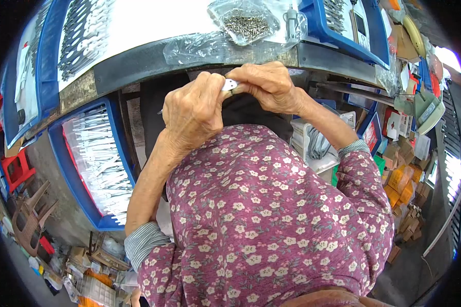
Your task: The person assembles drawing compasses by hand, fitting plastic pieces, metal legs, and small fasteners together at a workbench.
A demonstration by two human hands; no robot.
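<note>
Both hands meet at the near edge of the workbench around a small whitish flat piece with dark holes [230, 84]. My left hand [193, 108] is closed, its fingers wrapped round the left part of the piece. A thin tip pokes out on the far side of that fist. My right hand [265, 86] pinches the right end between thumb and fingers. Most of the piece is hidden inside the hands. Just beyond them, on the bench, lies an opened plastic bag of small metal pins or rivets [247, 26].
Rows of dark and whitish flat parts [87, 38] lie at the bench's left. A blue tray of long, pale pieces [100, 163] stands below left. Another blue tray [343, 38] sits at the right. A white basket with grey cord-like coils [320, 143] is beside my right forearm.
</note>
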